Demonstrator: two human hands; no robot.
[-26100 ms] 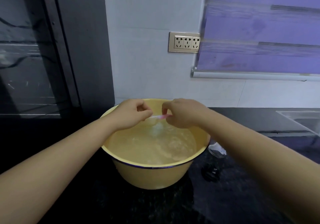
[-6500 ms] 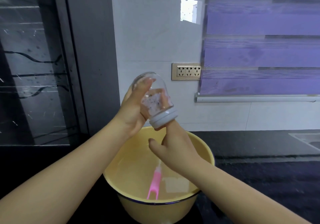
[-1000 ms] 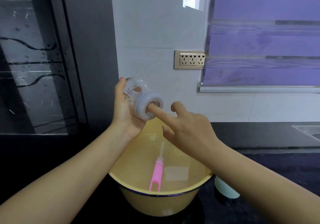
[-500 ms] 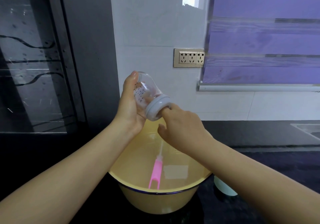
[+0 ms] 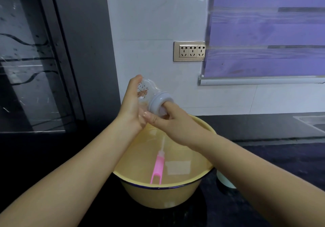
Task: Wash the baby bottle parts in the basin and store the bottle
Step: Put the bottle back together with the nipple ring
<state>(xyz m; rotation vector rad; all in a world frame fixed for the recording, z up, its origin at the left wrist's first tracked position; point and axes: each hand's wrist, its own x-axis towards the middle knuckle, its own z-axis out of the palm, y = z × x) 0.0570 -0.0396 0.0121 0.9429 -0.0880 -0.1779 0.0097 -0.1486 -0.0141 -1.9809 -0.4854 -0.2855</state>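
Observation:
My left hand [image 5: 131, 106] grips a clear baby bottle [image 5: 145, 88] above the yellow basin [image 5: 202, 178]. The bottle is tilted, its grey collar [image 5: 157, 101] pointing down and to the right. My right hand [image 5: 175, 125] has its index finger pushed into the bottle's mouth, and its thumb lies under the collar, touching my left palm. A pink-handled brush [image 5: 158, 167] lies in the water in the basin, with its thin white stem pointing away from me.
The basin stands on a black countertop [image 5: 272, 165]. A pale rounded object [image 5: 224, 181] sits just right of the basin, partly behind my right forearm. A sink edge [image 5: 313, 121] shows at far right. A socket strip [image 5: 190, 51] and purple blind [image 5: 263, 33] are on the wall.
My right index finger has stayed in the bottle's mouth and its thumb has swung under the collar. The bottle has turned slightly in my left hand. The brush lies where it was.

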